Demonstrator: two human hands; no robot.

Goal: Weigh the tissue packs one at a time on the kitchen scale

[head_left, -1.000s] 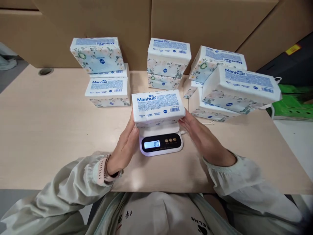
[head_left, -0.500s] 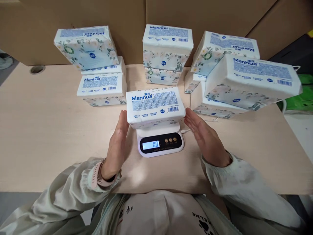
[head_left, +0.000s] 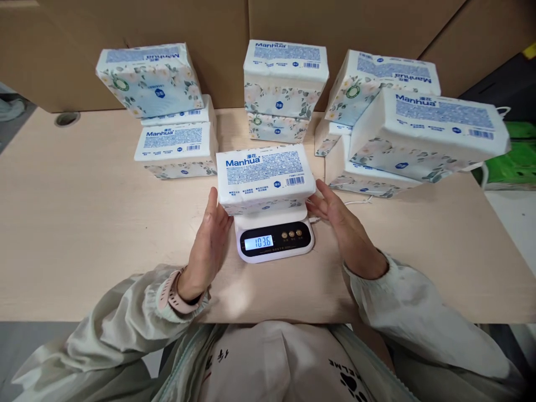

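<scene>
A white floral tissue pack (head_left: 266, 176) labelled Manhua rests on a small white kitchen scale (head_left: 274, 257). The scale's lit display (head_left: 258, 243) reads 103.6. At the pack's left end is my left hand (head_left: 206, 245), fingers curved in against its lower edge and thumb up along the end. My right hand (head_left: 349, 229) cups the opposite end the same way, its fingertips partly hidden beneath the pack. A pink watch band (head_left: 178, 298) circles my left wrist.
More tissue packs stand stacked at the back left (head_left: 157, 84), back middle (head_left: 285, 78) and right (head_left: 427, 131). A brown cardboard panel (head_left: 167, 22) rises behind the table. A white cable (head_left: 355, 201) runs right from the scale. The table has a round hole (head_left: 67, 119) at far left.
The display has gone from 0.0 to 103.6. My flat, straight fingers have curled inward under the pack's two ends. The pack stays in place on the scale.
</scene>
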